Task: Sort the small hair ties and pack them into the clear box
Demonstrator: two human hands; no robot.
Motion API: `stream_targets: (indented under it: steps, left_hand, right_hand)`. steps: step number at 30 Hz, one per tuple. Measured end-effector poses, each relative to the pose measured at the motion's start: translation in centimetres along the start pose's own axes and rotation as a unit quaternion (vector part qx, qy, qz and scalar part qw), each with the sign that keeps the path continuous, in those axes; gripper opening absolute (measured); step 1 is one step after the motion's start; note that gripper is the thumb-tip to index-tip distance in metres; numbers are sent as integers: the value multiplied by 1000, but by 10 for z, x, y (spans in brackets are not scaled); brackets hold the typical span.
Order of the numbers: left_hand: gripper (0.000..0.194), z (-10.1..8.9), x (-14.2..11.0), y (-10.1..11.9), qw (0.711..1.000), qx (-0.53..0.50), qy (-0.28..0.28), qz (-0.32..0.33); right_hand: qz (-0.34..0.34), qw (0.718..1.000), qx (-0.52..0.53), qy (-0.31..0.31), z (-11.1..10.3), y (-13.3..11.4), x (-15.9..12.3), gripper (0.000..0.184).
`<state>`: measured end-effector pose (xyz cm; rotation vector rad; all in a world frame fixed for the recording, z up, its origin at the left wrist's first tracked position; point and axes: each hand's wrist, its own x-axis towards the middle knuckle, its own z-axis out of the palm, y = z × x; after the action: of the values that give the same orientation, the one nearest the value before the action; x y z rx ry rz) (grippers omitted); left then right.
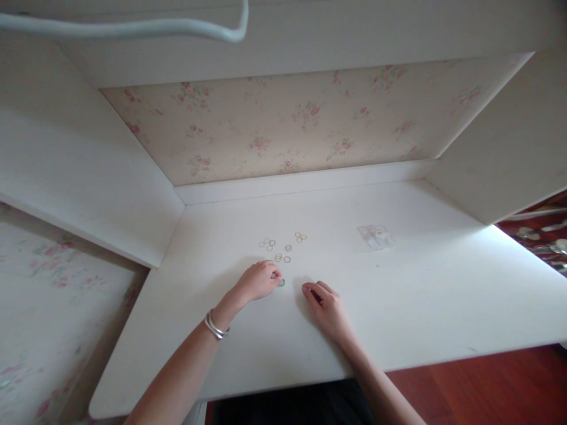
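My left hand (pixel 260 280), with silver bangles (pixel 216 326) on its wrist, is closed low over the white desk. A small greyish ring (pixel 282 283) shows at its fingertips, and the hand appears to grip it. To the right, my right hand (pixel 326 306) rests on the desk with curled fingers, thumb and forefinger together; whatever may be between them is hidden. Beyond the left hand lie several thin rings in little groups: a left cluster (pixel 270 243), a gold-coloured cluster (pixel 300 237), a small pair (pixel 288 248) and some nearer rings (pixel 279 258).
A clear plastic bag (pixel 375 236) with something small in it lies right of the rings on the white desk (pixel 425 283). Panels flank the desk, with flowered wallpaper (pixel 305 124) behind. A pale cable (pixel 133 28) hangs across the top left. Red-brown flooring (pixel 482 383) shows below.
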<state>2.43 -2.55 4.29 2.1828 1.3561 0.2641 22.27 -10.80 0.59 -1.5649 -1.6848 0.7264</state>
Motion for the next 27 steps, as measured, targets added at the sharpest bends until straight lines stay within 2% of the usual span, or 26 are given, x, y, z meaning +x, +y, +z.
stream_targets:
  steps: [7,11,16,18,21,24,27]
  left_hand:
    - [19,4,-2,2,999,40,-4,0]
    - [19,-2,-7,1,999,18,42,-5]
    - [24,-18,-19,-7,992,-66,107,-6]
    - [27,-20,-28,-15,983,-104,144,-36]
    - [32,-12,-44,-30,958,-175,192,-118]
    - [34,1,-60,-42,935,-230,196,-183]
    - [34,8,-71,-45,921,-271,197,-199]
  right_hand:
    - [-5,1000,2,1,0,-1,-1,31]
    - [-5,1000,4,-5,0,0,-1,30]
    - [-8,1000,-1,-12,0,0,-1,30]
    - [-8,1000,-5,-18,1,0,-3,30]
    - [-1,1000,-12,-26,2,0,-3,31]
    - [6,999,-28,-26,4,-3,4,32]
    - [-14,997,-70,-39,7,-10,22,31]
